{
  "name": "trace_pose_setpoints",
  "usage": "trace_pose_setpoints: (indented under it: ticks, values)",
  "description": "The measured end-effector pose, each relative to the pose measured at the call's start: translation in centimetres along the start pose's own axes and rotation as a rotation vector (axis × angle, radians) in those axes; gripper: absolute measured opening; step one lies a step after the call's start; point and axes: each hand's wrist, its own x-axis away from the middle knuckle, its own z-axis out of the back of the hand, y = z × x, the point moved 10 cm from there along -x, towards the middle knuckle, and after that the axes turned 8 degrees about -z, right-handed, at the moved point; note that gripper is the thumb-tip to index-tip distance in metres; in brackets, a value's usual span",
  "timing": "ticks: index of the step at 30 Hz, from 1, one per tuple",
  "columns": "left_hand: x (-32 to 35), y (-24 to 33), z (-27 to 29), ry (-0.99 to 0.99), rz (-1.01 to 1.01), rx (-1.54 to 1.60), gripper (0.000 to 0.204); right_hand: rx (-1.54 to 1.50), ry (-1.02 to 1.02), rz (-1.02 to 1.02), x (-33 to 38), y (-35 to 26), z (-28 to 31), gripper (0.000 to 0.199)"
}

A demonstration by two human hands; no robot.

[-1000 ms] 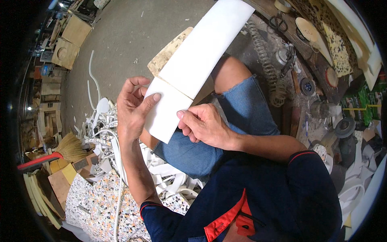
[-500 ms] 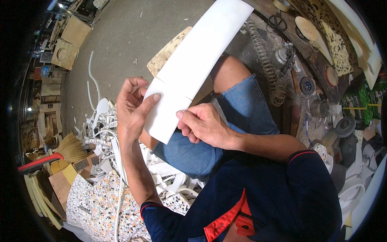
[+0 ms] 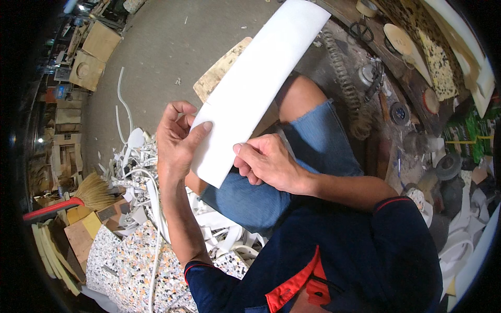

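Note:
A long white foam strip (image 3: pixel 266 73) slants from over my lap toward the upper right. My left hand (image 3: pixel 177 141) grips its near left edge, thumb on top and fingers partly hidden beneath. On the opposite edge, my right hand (image 3: pixel 271 161) is closed with the thumb tip against the foam and the other fingers curled. A faint short slit shows at the strip's left edge, just beyond my left thumb. Partly covered by the strip, a stained pale board (image 3: pixel 222 68) lies beyond it.
White foam offcuts (image 3: pixel 141 156) pile up at left beside a speckled foam sheet (image 3: pixel 120 261) and a broom (image 3: pixel 94 193). At right are a coiled hose (image 3: pixel 336 68), scissors (image 3: pixel 361 30), a tape roll (image 3: pixel 367 7) and a dark round disc (image 3: pixel 400 113) on a cluttered bench.
The slits across the strip, visible at both edges before, now show only faintly at the left edge. Both hands keep their places on the foam with barely any shift.

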Motion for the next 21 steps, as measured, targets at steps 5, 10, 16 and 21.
trace_pose_setpoints:
  ticks: [5,10,16,21]
  values:
    - [-0.1,0.1,-0.2,-0.003,0.041,0.011,0.032,0.018,0.021,0.027,0.1,-0.2,0.1,0.040]
    - [-0.2,0.4,-0.4,-0.002,0.061,-0.020,0.030,0.028,0.019,0.058,0.1,-0.6,0.3,0.041]
    - [-0.6,0.7,-0.9,0.018,0.001,-0.017,0.029,0.049,0.091,0.136,0.3,-1.1,1.1,0.039]
    - [-0.4,0.8,-1.0,0.077,-0.063,-0.031,0.028,0.275,0.239,0.351,0.5,-2.6,2.0,0.032]
